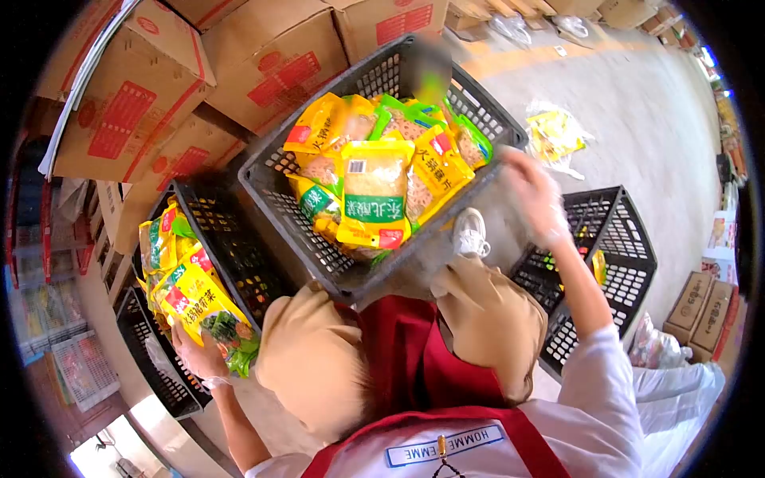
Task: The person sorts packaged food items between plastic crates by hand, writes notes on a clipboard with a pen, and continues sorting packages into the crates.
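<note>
A black plastic crate (358,291) in front of me holds a heap of yellow and green food packets, with a yellow packet with a green band (374,195) on top. To the left, my left hand (199,354), in a clear glove, is closed on the lower edge of a yellow vegetable packet (195,295), at a second crate (215,231) with more packets. My right hand (534,195), also gloved and blurred by motion, is beside the right rim of the middle crate. Its fingers are too smeared to tell whether they hold anything.
Cardboard boxes (279,72) are stacked behind the crates. Another black crate (625,263) with a few packets stands at the right. A yellow packet in clear plastic (558,134) lies on the floor. More cartons (701,311) are at the far right.
</note>
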The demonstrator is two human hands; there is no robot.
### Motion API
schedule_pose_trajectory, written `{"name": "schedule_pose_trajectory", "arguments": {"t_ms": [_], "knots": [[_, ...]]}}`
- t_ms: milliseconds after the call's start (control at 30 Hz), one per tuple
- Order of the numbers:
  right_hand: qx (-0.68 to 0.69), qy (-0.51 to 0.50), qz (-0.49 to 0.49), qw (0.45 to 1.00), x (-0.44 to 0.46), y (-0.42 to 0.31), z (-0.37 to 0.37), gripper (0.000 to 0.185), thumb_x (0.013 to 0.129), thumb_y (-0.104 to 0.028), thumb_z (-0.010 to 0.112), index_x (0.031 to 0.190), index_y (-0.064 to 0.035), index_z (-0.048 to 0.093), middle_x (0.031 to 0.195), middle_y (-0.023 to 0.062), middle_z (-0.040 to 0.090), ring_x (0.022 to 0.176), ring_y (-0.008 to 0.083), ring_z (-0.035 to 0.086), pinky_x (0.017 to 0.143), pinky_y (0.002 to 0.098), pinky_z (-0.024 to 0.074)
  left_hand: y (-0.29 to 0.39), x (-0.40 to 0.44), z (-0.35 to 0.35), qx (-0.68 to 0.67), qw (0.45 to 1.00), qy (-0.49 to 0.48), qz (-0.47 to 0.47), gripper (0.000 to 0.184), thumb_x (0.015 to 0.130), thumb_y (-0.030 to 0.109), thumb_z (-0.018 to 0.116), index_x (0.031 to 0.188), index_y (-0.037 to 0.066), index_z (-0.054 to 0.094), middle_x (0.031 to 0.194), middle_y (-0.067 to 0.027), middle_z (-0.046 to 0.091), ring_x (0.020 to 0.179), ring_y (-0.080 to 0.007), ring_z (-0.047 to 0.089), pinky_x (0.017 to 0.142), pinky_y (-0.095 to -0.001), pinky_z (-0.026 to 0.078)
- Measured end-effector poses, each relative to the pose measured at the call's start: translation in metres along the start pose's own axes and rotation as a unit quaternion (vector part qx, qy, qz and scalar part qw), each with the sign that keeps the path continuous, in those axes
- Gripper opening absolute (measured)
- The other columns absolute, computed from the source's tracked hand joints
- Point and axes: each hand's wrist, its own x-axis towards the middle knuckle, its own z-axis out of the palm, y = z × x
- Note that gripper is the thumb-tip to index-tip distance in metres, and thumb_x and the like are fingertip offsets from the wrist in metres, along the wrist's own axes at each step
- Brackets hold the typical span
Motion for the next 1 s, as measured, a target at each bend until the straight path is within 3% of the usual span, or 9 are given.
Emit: {"name": "schedule_pose_trajectory", "arguments": {"t_ms": [200,333,433,600,667,833,900,967,1000], "knots": [[-0.201,-0.053,-0.285,0.936,0.153,-0.037,0.2,0.05,0.082,-0.037,0.056,0.118,-0.0032,0.053,0.115,0.0232,0.054,0.112,0.0321,0.05,0.097,0.0408,0.0369,0.149,0.042,0.022,-0.388,0.899,-0.2,0.015,0.035,0.084,0.003,0.053,0.119,0.004,0.054,0.116,-0.0118,0.056,0.107,-0.0198,0.052,0.095,-0.0304,0.04],[-0.363,-0.095,-0.183,0.909,0.171,-0.068,0.233,0.045,0.079,-0.039,0.058,0.106,-0.0022,0.059,0.108,0.0232,0.058,0.106,0.0318,0.054,0.093,0.0442,0.0385,0.224,0.067,0.094,-0.311,0.863,-0.373,0.142,0.046,0.079,0.021,0.062,0.121,0.002,0.052,0.112,-0.0156,0.059,0.1,-0.0266,0.059,0.089,-0.0326,0.044],[-0.303,-0.189,-0.146,0.923,0.158,-0.079,0.2,0.034,0.079,-0.036,0.058,0.092,-0.0049,0.063,0.094,0.0193,0.062,0.095,0.0317,0.059,0.084,0.0431,0.0432,0.269,0.073,0.163,-0.316,0.819,-0.472,0.08,0.061,0.074,0.026,0.069,0.119,-0.01,0.047,0.114,-0.0254,0.056,0.104,-0.0337,0.057,0.087,-0.0346,0.044],[-0.124,0.003,-0.115,0.986,0.058,-0.047,0.064,0.028,0.077,-0.029,0.062,0.084,-0.0022,0.06,0.083,0.0169,0.061,0.079,0.0281,0.06,0.07,0.0373,0.0457,0.302,0.06,0.218,-0.352,0.78,-0.512,0.069,0.066,0.064,0.034,0.077,0.109,-0.008,0.053,0.101,-0.0197,0.061,0.092,-0.026,0.06,0.082,-0.0322,0.046],[0.247,0.092,0.018,0.964,-0.003,-0.031,0.0,0.026,0.084,-0.023,0.062,0.096,0.0007,0.061,0.088,0.0059,0.063,0.077,0.0146,0.058,0.072,0.0272,0.0462,0.313,0.054,0.184,-0.341,0.805,-0.476,0.096,0.067,0.064,0.03,0.077,0.11,-0.009,0.051,0.105,-0.0196,0.06,0.094,-0.0255,0.06,0.082,-0.0326,0.046],[0.251,0.345,0.111,0.898,-0.139,0.112,-0.127,0.03,0.084,-0.018,0.062,0.107,0.0,0.059,0.096,0.0058,0.062,0.085,0.0124,0.06,0.075,0.0237,0.0471,0.31,0.05,0.216,-0.343,0.82,-0.456,0.043,0.063,0.062,0.03,0.076,0.105,-0.01,0.053,0.102,-0.0212,0.061,0.092,-0.0287,0.061,0.081,-0.0317,0.047],[-0.091,0.323,0.368,0.867,-0.181,0.219,-0.166,0.035,0.084,-0.02,0.062,0.109,0.0041,0.057,0.103,0.009,0.06,0.091,0.0149,0.059,0.079,0.0276,0.0465,0.312,0.048,0.212,-0.35,0.814,-0.463,0.021,0.063,0.061,0.027,0.078,0.107,-0.009,0.052,0.1,-0.0174,0.062,0.088,-0.0257,0.062,0.08,-0.0299,0.047],[-0.457,0.253,0.212,0.826,-0.183,0.187,-0.14,0.043,0.083,-0.021,0.063,0.116,0.0047,0.052,0.11,0.0149,0.059,0.099,0.0216,0.058,0.086,0.0309,0.0446,0.313,0.05,0.198,-0.454,0.74,-0.496,0.0,0.061,0.06,0.021,0.079,0.107,-0.008,0.052,0.099,-0.0141,0.063,0.085,-0.0216,0.062,0.079,-0.0285,0.047],[-0.328,0.263,0.16,0.893,-0.155,0.16,-0.121,0.042,0.083,-0.018,0.063,0.118,0.0025,0.051,0.111,0.0142,0.059,0.102,0.0219,0.057,0.088,0.0309,0.0437,0.31,0.051,0.198,-0.459,0.741,-0.49,-0.013,0.06,0.06,0.016,0.079,0.108,-0.007,0.052,0.098,-0.0126,0.063,0.084,-0.0187,0.062,0.077,-0.0272,0.048]]}}
